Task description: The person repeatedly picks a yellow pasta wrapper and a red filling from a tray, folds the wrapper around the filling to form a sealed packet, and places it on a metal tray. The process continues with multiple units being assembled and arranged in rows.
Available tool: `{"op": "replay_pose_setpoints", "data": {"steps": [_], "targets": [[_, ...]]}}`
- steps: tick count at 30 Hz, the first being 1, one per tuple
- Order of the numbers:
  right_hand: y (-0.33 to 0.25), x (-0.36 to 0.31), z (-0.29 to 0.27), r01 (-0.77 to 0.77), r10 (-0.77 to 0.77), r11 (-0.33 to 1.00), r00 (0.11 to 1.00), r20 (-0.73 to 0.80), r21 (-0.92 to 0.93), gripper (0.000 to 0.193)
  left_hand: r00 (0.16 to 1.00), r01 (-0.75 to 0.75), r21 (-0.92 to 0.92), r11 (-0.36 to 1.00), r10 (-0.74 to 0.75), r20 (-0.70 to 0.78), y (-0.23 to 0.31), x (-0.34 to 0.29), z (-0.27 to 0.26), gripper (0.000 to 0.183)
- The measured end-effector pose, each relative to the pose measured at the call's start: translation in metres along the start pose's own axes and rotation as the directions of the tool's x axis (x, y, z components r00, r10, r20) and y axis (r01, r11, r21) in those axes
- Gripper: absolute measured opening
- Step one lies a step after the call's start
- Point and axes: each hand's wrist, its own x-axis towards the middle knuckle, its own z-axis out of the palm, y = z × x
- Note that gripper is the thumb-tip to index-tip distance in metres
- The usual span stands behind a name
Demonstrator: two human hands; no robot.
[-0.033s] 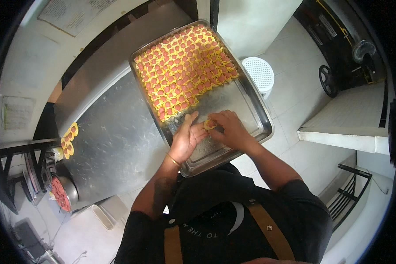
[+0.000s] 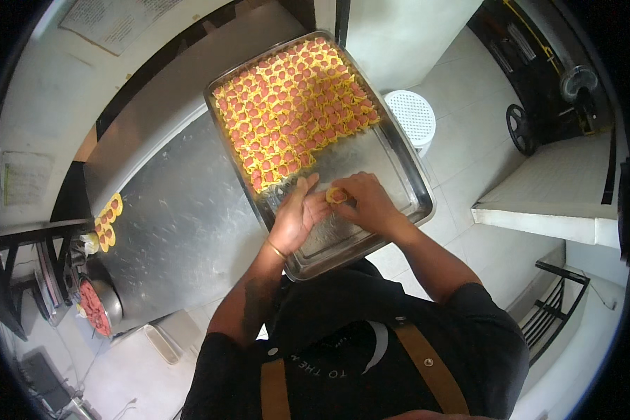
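Note:
Over the near part of a large metal tray (image 2: 357,164), my right hand (image 2: 371,203) pinches a small yellow-wrapped dumpling (image 2: 337,195) with pink filling. My left hand (image 2: 297,215) is beside it with palm turned up, thumb raised and fingers stretched out toward the dumpling. Its fingertips seem to touch the wrapper. Rows of filled dumplings (image 2: 287,105), yellow with pink tops, cover the far part of the tray. The nearest row ends just beyond my left thumb.
The tray rests on a steel worktop (image 2: 175,196). At its left end lie flat yellow wrappers (image 2: 107,222) topped with filling, near a metal bowl (image 2: 112,297) of pink filling. A white stool (image 2: 411,119) stands right of the tray. A black rack (image 2: 556,308) is at the lower right.

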Motion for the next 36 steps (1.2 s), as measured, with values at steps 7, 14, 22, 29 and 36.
{"op": "replay_pose_setpoints", "data": {"steps": [7, 14, 22, 29, 36], "targets": [[0.035, 0.063, 0.031, -0.21, 0.21, 0.977, 0.978, 0.009, -0.042, 0.022, 0.986, -0.025, 0.165, 0.986, 0.052, -0.159, -0.025, 0.04, -0.035, 0.047], [0.05, 0.079, 0.072, -0.271, 0.259, 0.958, 0.958, -0.128, -0.096, 0.016, 0.972, -0.106, 0.096, 0.99, 0.124, -0.198, -0.026, 0.07, -0.043, 0.039], [0.043, 0.087, 0.082, -0.294, 0.266, 0.919, 0.954, -0.137, -0.264, 0.02, 0.982, -0.117, 0.197, 0.973, 0.142, -0.122, -0.016, 0.071, -0.045, 0.034], [0.005, 0.08, 0.06, -0.414, 0.398, 0.907, 0.902, -0.166, -0.072, 0.029, 0.997, -0.066, 0.108, 0.992, 0.061, 0.041, 0.021, 0.006, -0.063, 0.029], [-0.127, 0.123, 0.159, -0.212, 0.228, 0.97, 0.965, -0.134, 0.122, 0.035, 0.934, -0.338, -0.099, 0.936, 0.32, -0.159, 0.077, -0.184, -0.243, 0.044]]}}
